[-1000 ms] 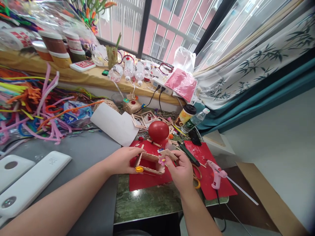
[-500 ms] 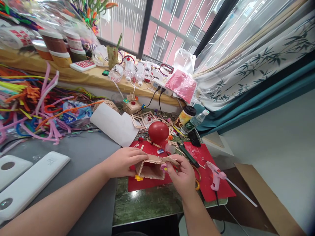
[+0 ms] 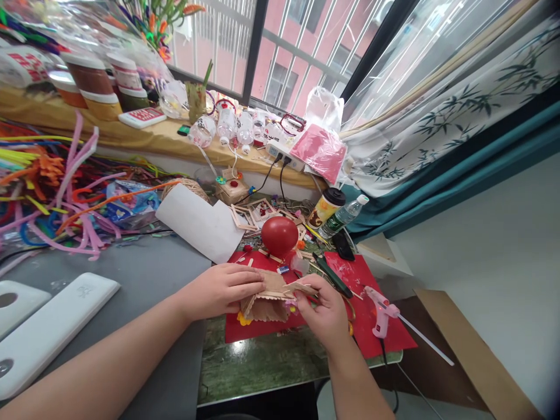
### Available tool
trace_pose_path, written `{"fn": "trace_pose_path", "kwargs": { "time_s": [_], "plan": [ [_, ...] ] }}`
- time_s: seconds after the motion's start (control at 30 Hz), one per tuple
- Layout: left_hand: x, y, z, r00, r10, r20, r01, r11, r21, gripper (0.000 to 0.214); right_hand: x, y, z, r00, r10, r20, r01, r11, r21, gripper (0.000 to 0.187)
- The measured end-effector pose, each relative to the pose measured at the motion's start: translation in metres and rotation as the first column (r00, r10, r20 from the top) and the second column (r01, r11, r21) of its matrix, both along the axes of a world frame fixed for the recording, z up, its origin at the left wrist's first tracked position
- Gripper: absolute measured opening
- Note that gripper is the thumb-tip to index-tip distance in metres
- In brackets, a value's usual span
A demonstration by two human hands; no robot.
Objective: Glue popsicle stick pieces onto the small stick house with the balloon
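Cluttered craft table (image 3: 262, 361) beside window (image 3: 280, 52)

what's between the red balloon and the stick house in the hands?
Head view: between the red balloon and the stick house held by left hand and right hand lie loose craft sticks and a small blue-white piece on red paper.

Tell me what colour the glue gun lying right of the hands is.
Pink and white: the glue gun lies on the red mat, seen in the head view.
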State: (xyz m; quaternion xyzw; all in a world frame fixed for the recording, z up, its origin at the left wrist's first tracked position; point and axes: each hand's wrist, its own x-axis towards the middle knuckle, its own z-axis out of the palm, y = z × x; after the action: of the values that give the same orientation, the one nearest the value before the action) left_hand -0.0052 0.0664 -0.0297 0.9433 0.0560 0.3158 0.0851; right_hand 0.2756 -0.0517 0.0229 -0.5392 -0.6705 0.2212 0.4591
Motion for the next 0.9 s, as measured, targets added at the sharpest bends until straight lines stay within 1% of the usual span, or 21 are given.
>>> {"fn": "trace_pose_path", "kwargs": {
  "time_s": [0.13,0.23,0.33,0.47,0.57,0.67,0.77,0.83,0.9],
  "plan": [
    [0.0,0.0,-0.001,1.0,-0.021,0.005,0.021,1.0,0.002,0.058,0.004,0.002,0.002,0.999,0.046,0.025,-0.045,0.999,-0.029,0.009],
    [0.0,0.001,-0.002,1.0,-0.027,0.001,0.027,1.0,-0.01,0.061,0.005,0.003,0.002,0.998,0.054,0.044,-0.052,0.998,-0.04,0.009],
    [0.0,0.0,-0.003,1.0,-0.015,0.0,0.015,1.0,-0.028,0.062,0.005,0.002,0.0,0.996,0.069,0.054,-0.069,0.998,-0.008,0.01],
    [0.0,0.001,-0.005,1.0,-0.007,-0.006,0.007,0.999,-0.035,0.06,0.004,0.0,-0.003,0.989,0.125,0.078,-0.13,0.989,0.065,0.018],
    [0.0,0.002,-0.005,1.0,-0.006,-0.019,0.005,1.0,-0.025,0.058,0.003,-0.003,-0.005,0.989,0.133,0.069,-0.139,0.987,0.085,0.02],
    [0.0,0.002,-0.004,1.0,-0.02,-0.016,0.019,0.999,-0.032,0.057,0.004,-0.002,-0.006,0.994,0.103,0.04,-0.104,0.994,0.031,0.015],
    [0.001,0.002,-0.001,0.999,-0.049,0.002,0.049,0.998,-0.041,0.055,0.008,0.002,-0.003,0.998,0.053,0.018,-0.051,0.996,-0.078,0.01],
    [0.002,0.001,0.001,0.998,-0.061,0.008,0.061,0.997,-0.039,0.054,0.013,0.007,0.002,0.997,0.067,0.03,-0.062,0.988,-0.142,0.01],
    [0.003,0.0,0.004,0.998,-0.057,0.006,0.057,0.998,-0.037,0.051,0.017,0.011,0.009,0.991,0.12,0.06,-0.106,0.975,-0.193,0.011]
  ]
}}
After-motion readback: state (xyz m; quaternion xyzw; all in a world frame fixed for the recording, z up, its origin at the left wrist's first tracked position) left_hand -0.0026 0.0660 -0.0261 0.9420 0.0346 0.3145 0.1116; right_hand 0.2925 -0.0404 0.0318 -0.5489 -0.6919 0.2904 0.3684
